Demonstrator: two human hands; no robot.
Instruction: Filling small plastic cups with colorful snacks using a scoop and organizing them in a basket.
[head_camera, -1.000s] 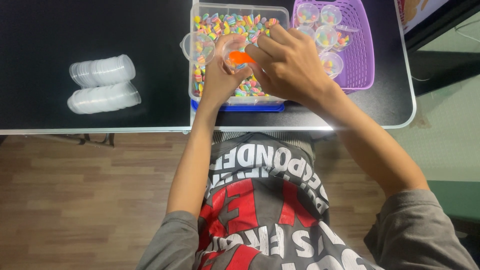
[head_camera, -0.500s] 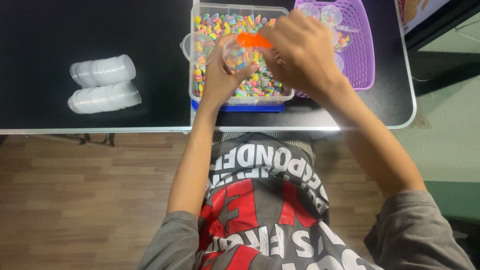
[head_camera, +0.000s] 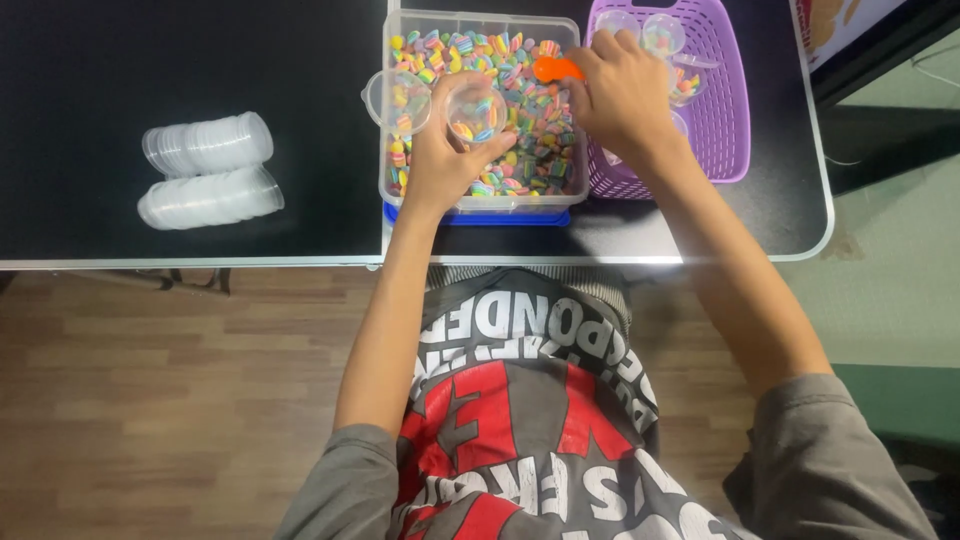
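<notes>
A clear plastic bin (head_camera: 483, 205) full of small pastel candies (head_camera: 520, 110) stands on the black table. My left hand (head_camera: 445, 160) holds a small clear cup (head_camera: 470, 105) with a hinged lid (head_camera: 398, 100) over the bin; a few candies lie in the cup. My right hand (head_camera: 625, 95) grips an orange scoop (head_camera: 555, 69) at the bin's far right side, its bowl over the candies.
A purple basket (head_camera: 725, 110) to the right of the bin holds several filled clear cups. Two stacks of empty clear cups (head_camera: 208, 170) lie on their sides at the left of the black table (head_camera: 150, 60). The table's front edge runs just above my lap.
My right hand has carried the orange scoop from above the cup to the right and away, toward the bin's far right side. The left hand still holds the cup in place.
</notes>
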